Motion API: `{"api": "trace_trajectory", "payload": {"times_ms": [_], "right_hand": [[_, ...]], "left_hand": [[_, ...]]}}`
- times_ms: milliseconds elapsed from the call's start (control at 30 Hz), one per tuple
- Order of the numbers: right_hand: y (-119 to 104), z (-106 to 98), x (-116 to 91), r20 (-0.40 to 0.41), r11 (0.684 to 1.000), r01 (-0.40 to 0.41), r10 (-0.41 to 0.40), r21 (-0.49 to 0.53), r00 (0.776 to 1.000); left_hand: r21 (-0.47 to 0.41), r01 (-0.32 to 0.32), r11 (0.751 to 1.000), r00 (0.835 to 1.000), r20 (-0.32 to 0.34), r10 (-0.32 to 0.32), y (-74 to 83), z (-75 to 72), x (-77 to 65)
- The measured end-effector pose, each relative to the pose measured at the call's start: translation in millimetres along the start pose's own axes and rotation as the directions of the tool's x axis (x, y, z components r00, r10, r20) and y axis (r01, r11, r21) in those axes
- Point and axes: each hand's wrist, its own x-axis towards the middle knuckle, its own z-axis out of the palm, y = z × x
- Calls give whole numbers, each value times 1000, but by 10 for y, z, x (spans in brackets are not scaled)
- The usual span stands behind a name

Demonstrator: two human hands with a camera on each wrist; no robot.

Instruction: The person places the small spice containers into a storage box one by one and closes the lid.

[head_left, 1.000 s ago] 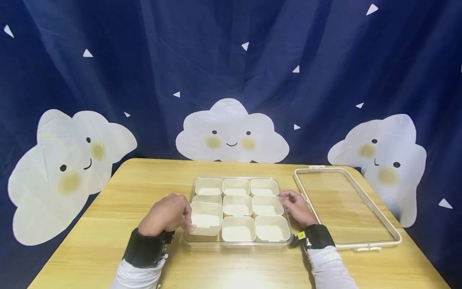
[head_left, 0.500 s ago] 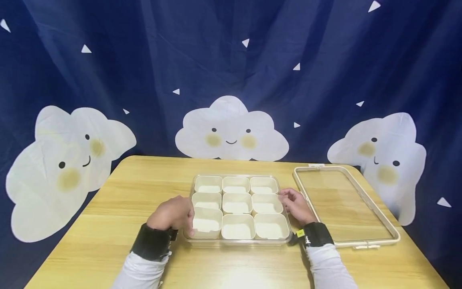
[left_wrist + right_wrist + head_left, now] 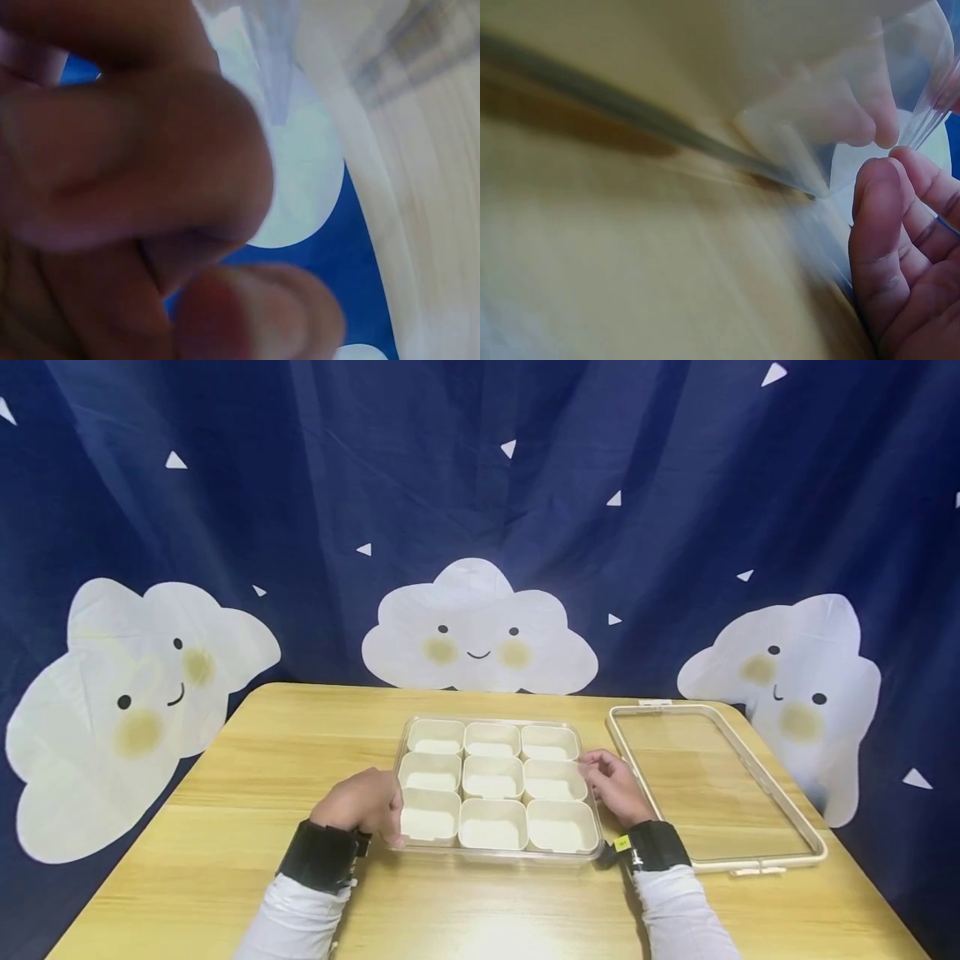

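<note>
A clear rectangular storage box (image 3: 495, 856) stands on the table, holding several cream-coloured small bins (image 3: 494, 823) set in rows. My left hand (image 3: 365, 803) is at the box's front left, its fingers bent downward beside the corner bin (image 3: 431, 815). In the left wrist view, bent fingers (image 3: 172, 157) and the thumb (image 3: 259, 315) stand apart; whether they bear on the box is unclear. At the right side, my right hand (image 3: 615, 785) holds the box's rim with thumb and fingertips. The right wrist view shows that hand (image 3: 900, 247) close against the clear wall.
A lid with a cream frame and clear panel (image 3: 738, 777) lies on the table at the right. Bare wood (image 3: 300, 727) shows on the left of the table (image 3: 450, 918). Behind it hangs a dark blue cloth (image 3: 420, 460) printed with smiling clouds.
The front-left bin, gripped and raised by my left hand a second ago, has gone down level with the others. The box has since shifted slightly away from me. My right hand stays at its rim.
</note>
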Motion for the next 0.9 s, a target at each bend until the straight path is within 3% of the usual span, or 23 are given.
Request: {"api": "trace_trajectory", "payload": {"times_ms": [467,800,900], "right_hand": [[14,-8,34,-37,999,-41,41,-12,998],[20,4,26,-74,1000,-8,8,-6,997],[26,2,26,-81,1000,2,-3,-9,997]], "left_hand": [[-77,-97,992,995,-35,95,-92,18,79],[-83,-161,983,987,-35,159,-108,23,114],[-68,-191,979,980,-77,186,-92,16,128]]}}
